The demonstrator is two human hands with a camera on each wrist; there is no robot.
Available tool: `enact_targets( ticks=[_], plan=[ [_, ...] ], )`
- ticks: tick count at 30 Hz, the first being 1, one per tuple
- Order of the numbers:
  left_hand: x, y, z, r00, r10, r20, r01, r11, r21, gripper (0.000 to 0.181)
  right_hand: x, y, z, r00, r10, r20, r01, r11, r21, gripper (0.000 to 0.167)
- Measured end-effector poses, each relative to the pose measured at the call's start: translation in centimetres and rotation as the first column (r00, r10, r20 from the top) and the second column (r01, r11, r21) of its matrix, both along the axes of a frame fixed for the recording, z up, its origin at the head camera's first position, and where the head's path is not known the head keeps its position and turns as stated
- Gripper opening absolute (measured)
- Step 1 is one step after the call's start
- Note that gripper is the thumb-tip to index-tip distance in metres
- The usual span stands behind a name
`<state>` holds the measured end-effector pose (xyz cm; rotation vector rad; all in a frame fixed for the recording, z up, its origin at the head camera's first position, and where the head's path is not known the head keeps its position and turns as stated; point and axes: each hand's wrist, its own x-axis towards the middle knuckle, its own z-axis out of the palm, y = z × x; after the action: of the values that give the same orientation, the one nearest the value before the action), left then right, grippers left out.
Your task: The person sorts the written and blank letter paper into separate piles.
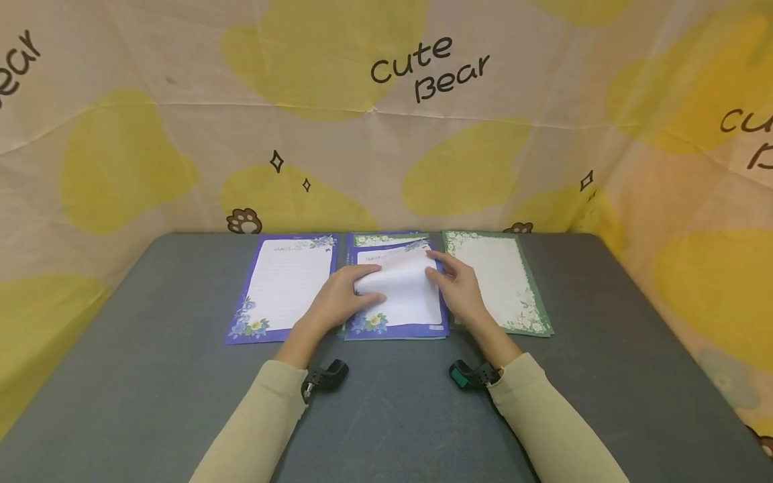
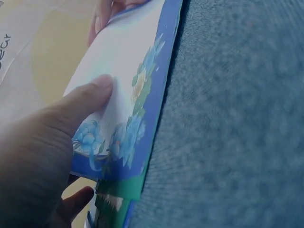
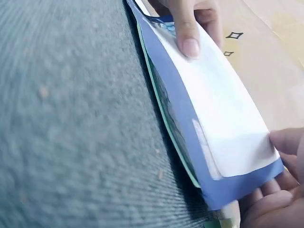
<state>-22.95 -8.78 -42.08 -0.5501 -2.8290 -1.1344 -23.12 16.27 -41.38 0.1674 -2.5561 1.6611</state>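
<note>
A blue-bordered sheet with a white middle and blue flowers bends over the central pile, held between both hands. My left hand pinches its left side; in the left wrist view the thumb of that hand lies on the white face of the sheet, fingers partly hidden beneath. The right hand grips the right edge; the right wrist view shows its thumb on top and fingers under the sheet. Below it, a green edge of another sheet sticks out.
On a dark grey table, a blue-bordered sheet lies at the left and green-bordered sheets with white flowers lie at the right. Behind the pile, a green flowered top edge shows. A yellow-patterned cloth hangs behind the table.
</note>
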Motion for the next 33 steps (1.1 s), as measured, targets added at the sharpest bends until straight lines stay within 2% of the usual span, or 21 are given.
enact_targets(
  ticks=[3,6,8,10,13,15,17,19,22,25,27,30,32,33],
  plan=[
    [0.0,0.0,-0.1,1.000,-0.019,0.005,0.019,1.000,-0.015,0.067,0.0,-0.1,0.1,0.999,-0.004,0.044,0.008,0.996,-0.092,0.042],
    [0.0,-0.1,-0.1,1.000,-0.013,0.022,0.014,0.999,-0.033,0.075,-0.1,-0.2,0.2,0.997,0.003,0.081,0.010,0.988,-0.156,0.043],
    [0.0,-0.2,-0.1,0.999,0.032,0.036,-0.031,0.999,-0.026,0.076,-0.2,-0.1,0.3,0.994,0.008,0.111,0.015,0.980,-0.201,0.044],
    [0.0,-0.3,0.0,0.993,0.114,0.045,-0.115,0.993,0.023,0.075,-0.2,0.0,0.4,0.991,0.015,0.134,0.017,0.971,-0.238,0.045],
    [0.1,-0.4,0.4,0.972,0.219,0.081,-0.230,0.958,0.172,0.068,-0.3,0.1,0.6,0.986,0.029,0.165,0.025,0.949,-0.315,0.045],
    [0.1,-0.5,0.6,0.964,0.238,0.115,-0.261,0.925,0.277,0.062,-0.3,0.2,0.7,0.985,0.039,0.168,0.024,0.933,-0.358,0.046],
    [0.2,-0.6,0.9,0.963,0.212,0.164,-0.260,0.891,0.372,0.055,-0.3,0.3,0.9,0.984,0.043,0.171,0.027,0.922,-0.385,0.045],
    [0.1,-0.6,1.0,0.957,0.185,0.221,-0.266,0.864,0.428,0.052,-0.3,0.3,1.0,0.984,0.046,0.173,0.027,0.918,-0.396,0.046],
    [0.3,-0.5,1.2,0.930,0.168,0.327,-0.311,0.833,0.458,0.053,-0.2,0.4,1.2,0.983,0.049,0.179,0.029,0.913,-0.407,0.047],
    [0.4,-0.5,1.6,0.910,0.149,0.387,-0.332,0.820,0.466,0.056,-0.1,0.3,1.3,0.983,0.058,0.175,0.021,0.907,-0.421,0.047],
    [0.5,-0.5,1.8,0.913,0.138,0.383,-0.323,0.817,0.477,0.055,0.0,0.3,1.4,0.983,0.062,0.171,0.016,0.907,-0.420,0.046],
    [0.6,-0.5,2.1,0.929,0.142,0.342,-0.307,0.811,0.498,0.048,0.1,0.1,1.3,0.985,0.056,0.163,0.012,0.921,-0.390,0.044],
    [0.7,-0.4,2.3,0.937,0.159,0.310,-0.300,0.821,0.486,0.043,0.1,-0.1,1.3,0.986,0.047,0.160,0.013,0.933,-0.359,0.043],
    [0.7,-0.4,2.4,0.941,0.172,0.291,-0.297,0.834,0.465,0.040,0.1,-0.2,1.3,0.986,0.040,0.159,0.016,0.942,-0.336,0.043]
  ],
)
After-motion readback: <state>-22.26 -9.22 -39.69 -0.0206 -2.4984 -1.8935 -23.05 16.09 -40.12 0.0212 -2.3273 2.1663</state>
